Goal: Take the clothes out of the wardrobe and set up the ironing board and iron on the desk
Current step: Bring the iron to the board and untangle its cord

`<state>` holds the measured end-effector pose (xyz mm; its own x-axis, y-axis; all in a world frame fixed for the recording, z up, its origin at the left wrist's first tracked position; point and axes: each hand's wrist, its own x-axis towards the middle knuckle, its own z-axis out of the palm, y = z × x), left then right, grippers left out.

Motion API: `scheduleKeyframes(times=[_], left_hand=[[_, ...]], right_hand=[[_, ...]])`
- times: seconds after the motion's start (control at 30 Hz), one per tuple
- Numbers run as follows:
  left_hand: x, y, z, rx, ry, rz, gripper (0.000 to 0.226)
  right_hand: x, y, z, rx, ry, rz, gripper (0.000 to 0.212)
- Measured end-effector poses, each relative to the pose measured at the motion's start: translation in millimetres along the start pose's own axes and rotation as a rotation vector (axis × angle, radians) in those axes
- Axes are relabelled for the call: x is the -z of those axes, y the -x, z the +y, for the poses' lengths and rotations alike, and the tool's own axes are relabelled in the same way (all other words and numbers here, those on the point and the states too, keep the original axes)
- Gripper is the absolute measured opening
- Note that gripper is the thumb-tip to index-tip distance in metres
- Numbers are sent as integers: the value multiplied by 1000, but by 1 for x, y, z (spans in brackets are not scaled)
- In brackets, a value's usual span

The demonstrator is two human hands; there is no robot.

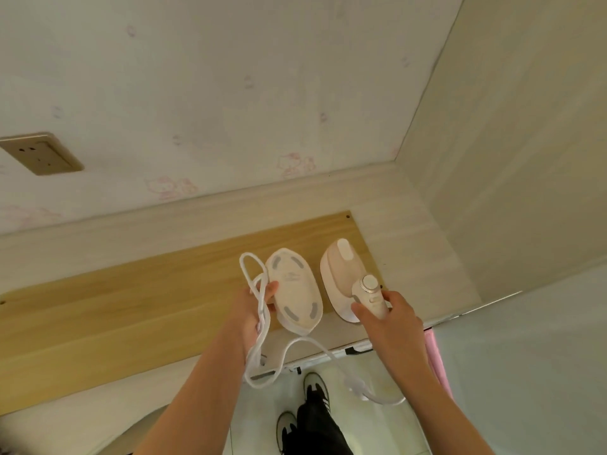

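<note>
A small white and pale pink iron (341, 274) stands on the right end of a light wooden board (131, 310) that lies on the pale desk (410, 257). My right hand (391, 320) grips the iron's handle below its round dial. My left hand (253, 310) holds a white oval iron base (294, 290) tilted up over the board, together with loops of the white power cord (259, 323). The cord hangs down past the desk's front edge and runs back to the iron.
A beige wall socket (42, 154) sits at the left on the pink-patterned wallpaper. A pale side panel (512, 159) closes the desk on the right. Below the desk edge I see my shoes (313, 384) on a glossy floor and a pink strip (433, 356).
</note>
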<state>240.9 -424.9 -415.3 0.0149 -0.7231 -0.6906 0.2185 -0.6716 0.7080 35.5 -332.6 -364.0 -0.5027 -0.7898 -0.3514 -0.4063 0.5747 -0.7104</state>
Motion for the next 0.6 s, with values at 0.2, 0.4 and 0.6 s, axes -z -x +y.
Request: scheduleKeyframes(times=[0.2, 0.4, 0.6], left_hand=[[-38, -31, 3, 112, -138, 95, 12], [-65, -54, 5, 122, -150, 88, 27], [-74, -73, -5, 175, -135, 198, 24]], right_hand=[[6, -36, -1, -23, -9, -1, 36], [12, -64, -1, -62, -30, 1, 35], [14, -82, -4, -61, -16, -24, 33]])
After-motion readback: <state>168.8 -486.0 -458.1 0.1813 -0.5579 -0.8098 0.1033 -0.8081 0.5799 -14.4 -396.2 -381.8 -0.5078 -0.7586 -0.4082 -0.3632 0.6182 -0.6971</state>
